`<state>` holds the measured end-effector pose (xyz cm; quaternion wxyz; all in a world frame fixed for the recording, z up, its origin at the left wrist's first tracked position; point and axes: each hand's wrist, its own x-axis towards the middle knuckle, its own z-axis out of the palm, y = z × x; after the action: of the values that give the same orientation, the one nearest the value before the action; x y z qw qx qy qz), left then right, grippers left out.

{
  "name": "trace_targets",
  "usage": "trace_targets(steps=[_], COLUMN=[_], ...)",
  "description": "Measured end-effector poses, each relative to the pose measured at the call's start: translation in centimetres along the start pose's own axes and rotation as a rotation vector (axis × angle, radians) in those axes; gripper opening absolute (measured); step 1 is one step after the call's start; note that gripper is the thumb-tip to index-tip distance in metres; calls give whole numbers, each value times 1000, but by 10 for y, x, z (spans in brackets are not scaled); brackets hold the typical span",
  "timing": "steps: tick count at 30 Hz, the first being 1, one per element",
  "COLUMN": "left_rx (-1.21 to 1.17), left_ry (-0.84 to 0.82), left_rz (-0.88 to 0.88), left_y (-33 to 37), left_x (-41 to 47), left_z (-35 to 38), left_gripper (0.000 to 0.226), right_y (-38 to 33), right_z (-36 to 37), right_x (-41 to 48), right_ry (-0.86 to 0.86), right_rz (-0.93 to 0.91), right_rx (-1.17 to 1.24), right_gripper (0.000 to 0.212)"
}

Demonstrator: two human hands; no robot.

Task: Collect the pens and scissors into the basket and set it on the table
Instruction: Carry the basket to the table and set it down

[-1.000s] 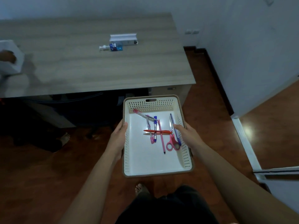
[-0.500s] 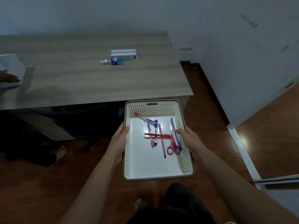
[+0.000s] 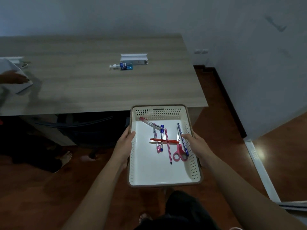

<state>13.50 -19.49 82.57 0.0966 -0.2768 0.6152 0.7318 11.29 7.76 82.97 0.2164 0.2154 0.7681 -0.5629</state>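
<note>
I'm seeing both forearms reaching forward and down, each hand clamped on a long side of the white basket point(image 3: 163, 177). The left hand point(image 3: 123, 147) is wrapping the left rim, thumb hooked over the edge and fingers underneath; the right hand point(image 3: 196, 146) is gripping the right rim the same way, its thumb lying inside the wall just beside the pink-handled scissors point(image 3: 179, 151). The basket is being carried level above the wooden floor, its far end right at the near edge of the table point(image 3: 93, 87) — not resting on it. Inside, the pens point(image 3: 162, 140) are lying crossed in a loose pile: an orange one across, a pink one running lengthwise, blue-capped ones beside them, and a dark blue pen along the right wall next to the scissors.

Against the earlier frames, the table edge is sitting closer to the basket's far end, and the contents are lying as they were.

On the table a blue pump bottle point(image 3: 122, 66) is lying on its side by a white box point(image 3: 134, 58) — its label is too blurred for me to read
</note>
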Motion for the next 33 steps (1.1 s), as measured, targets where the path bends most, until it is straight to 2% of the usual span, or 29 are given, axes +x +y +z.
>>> trace_targets(steps=[9,16,21,24,28,33], left_rx=[-9,-89,-111,-120,-114,-64], left_ry=[67,216,237,242,246,241], left_rz=[-11,-14,8,14,14,-38], left_y=[47,84,111,132,159,184], left_x=[107,167,211,241,294,389], left_z=[51,91,113,118,116,100], left_gripper=[45,37,36,32,37,38], right_y=[-54,-105,-148,-170,-196,-237], right_z=[-25,-47,-56,-53,-44,-16], right_x=[126,188,239,269,316,387], right_ry=[-52,-82,-107,-113,-129,-97], right_rz=[34,14,14,13,5,10], right_rx=[51,47,47,39,11,-35], right_gripper=[45,45,44,41,39,46])
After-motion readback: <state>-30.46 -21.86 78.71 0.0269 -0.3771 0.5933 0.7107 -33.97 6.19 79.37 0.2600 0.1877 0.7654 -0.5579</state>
